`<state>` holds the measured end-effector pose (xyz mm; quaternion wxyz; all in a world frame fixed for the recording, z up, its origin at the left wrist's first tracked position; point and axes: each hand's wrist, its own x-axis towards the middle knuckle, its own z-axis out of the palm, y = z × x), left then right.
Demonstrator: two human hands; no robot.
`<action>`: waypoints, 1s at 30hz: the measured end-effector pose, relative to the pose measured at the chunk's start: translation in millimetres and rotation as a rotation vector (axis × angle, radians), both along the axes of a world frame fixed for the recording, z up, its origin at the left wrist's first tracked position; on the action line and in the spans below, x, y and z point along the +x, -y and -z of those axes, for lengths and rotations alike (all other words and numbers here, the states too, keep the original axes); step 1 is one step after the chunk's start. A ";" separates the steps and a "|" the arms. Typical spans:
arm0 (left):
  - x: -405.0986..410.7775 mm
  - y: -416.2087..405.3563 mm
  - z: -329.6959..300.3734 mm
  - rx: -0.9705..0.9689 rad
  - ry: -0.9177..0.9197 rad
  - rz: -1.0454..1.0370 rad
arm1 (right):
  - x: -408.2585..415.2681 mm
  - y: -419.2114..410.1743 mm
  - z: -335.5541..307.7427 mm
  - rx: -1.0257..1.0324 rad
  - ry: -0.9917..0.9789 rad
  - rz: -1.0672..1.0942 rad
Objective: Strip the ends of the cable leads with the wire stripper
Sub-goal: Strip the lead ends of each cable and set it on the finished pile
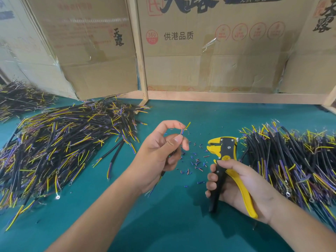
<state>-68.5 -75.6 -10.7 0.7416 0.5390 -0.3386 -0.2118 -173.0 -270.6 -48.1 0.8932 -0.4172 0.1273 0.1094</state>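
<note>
A short black-sheathed cable (164,171) with coloured leads is pinched in the left hand (160,157) just beside the yellow-and-black wire stripper (222,151) gripped in the right hand (236,186), its jaws parted above the teal worktop (163,224); feeding the leads between them is judged next.

We see bare green worktop (181,224) between two cable heaps: a large pile (60,142) fills the left side, another pile (291,160) crowds the right edge. Cardboard boxes (209,51) wall off the far edge. Small insulation scraps (195,160) litter the middle lane.
</note>
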 end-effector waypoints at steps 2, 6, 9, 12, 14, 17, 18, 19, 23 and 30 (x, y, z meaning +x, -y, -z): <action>0.2 0.7 1.0 0.050 0.051 -0.026 | -1.1 0.9 1.1 -0.015 0.030 -0.006; -0.3 2.3 3.5 0.163 0.253 -0.109 | -3.8 -1.7 -0.2 -0.080 0.135 -0.043; -2.7 1.1 3.6 0.242 0.378 -0.158 | -9.2 -7.9 -2.6 -0.086 0.260 0.010; -7.6 2.0 5.7 0.308 0.439 -0.114 | -11.6 -12.2 -9.8 -0.351 0.367 0.276; -11.8 4.5 7.8 0.372 0.476 -0.062 | -12.9 -9.3 -17.3 -0.678 0.434 0.436; -18.3 7.2 9.1 0.437 0.535 -0.019 | -17.6 -3.9 -23.2 -0.999 0.514 0.430; -19.7 7.9 9.2 0.447 0.550 -0.010 | -19.0 -4.5 -25.1 -1.049 0.508 0.421; -20.7 8.2 9.0 0.458 0.563 -0.001 | -20.2 -4.9 -24.6 -1.078 0.506 0.414; -23.4 6.9 6.3 0.486 0.606 0.017 | -21.0 -8.4 -23.5 -1.124 0.502 0.351; -25.2 6.1 4.0 0.502 0.609 0.040 | -21.3 -7.1 -19.6 -1.231 0.495 0.345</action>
